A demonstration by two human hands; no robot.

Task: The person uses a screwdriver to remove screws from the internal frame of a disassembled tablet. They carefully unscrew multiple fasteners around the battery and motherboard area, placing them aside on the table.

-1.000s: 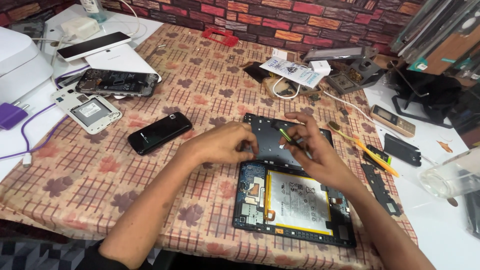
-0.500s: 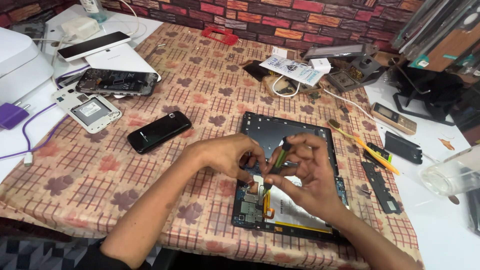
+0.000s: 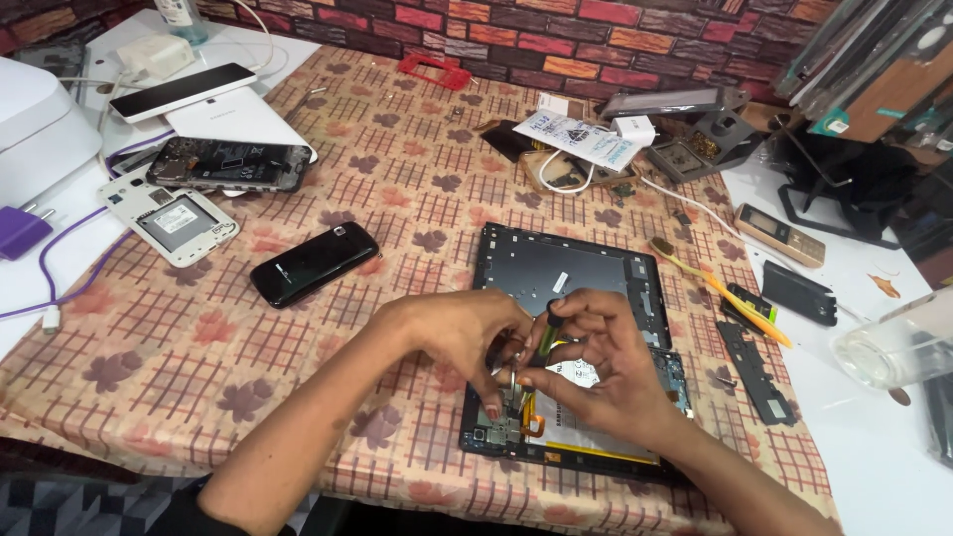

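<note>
An opened tablet (image 3: 581, 273) lies on the checked tablecloth, its back off, with the white battery (image 3: 581, 422) and circuit board showing. My right hand (image 3: 601, 372) grips a small green-handled screwdriver (image 3: 546, 337), held upright with its tip down at the board near the tablet's lower left. My left hand (image 3: 462, 337) rests beside it, fingertips pressing on the board (image 3: 496, 422) close to the screwdriver tip. Both hands hide much of the tablet's middle.
A black phone (image 3: 315, 263) lies left of the tablet. Further left are a stripped phone frame (image 3: 171, 220) and another opened phone (image 3: 228, 164). A yellow toothbrush (image 3: 720, 290), black plastic strips (image 3: 754, 372) and a clear cup (image 3: 898, 347) sit on the right.
Both hands have moved from the tablet's upper part down toward its lower left. The screwdriver has gone from lying slanted in my right hand to standing upright over the board.
</note>
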